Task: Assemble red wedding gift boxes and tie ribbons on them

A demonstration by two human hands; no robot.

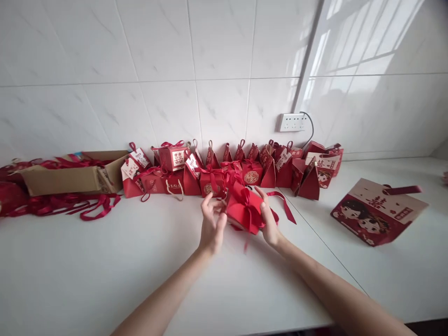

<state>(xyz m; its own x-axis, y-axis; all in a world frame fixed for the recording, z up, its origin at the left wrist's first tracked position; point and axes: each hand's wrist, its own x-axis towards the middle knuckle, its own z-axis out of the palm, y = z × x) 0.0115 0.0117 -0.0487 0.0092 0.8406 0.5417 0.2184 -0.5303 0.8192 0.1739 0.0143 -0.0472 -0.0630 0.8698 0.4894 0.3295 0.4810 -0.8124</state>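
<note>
A small red gift box (pixel 244 210) tied with a red ribbon hangs just above the white counter (pixel 105 270), tilted. My right hand (pixel 269 217) grips its right side, fingers curled round the edge. My left hand (pixel 212 223) is at the box's left corner, fingers bent and pinching at the ribbon there; what exactly it pinches is too small to see. A loose ribbon tail (pixel 285 205) trails off to the right of the box.
A row of several red gift boxes (pixel 213 179) lines the tiled wall. An open cardboard carton (pixel 66 177) with red ribbons (pixel 87 205) sits at the left. A larger flat red-and-cream box (pixel 378 212) lies at the right. A wall socket (pixel 292 122) is above.
</note>
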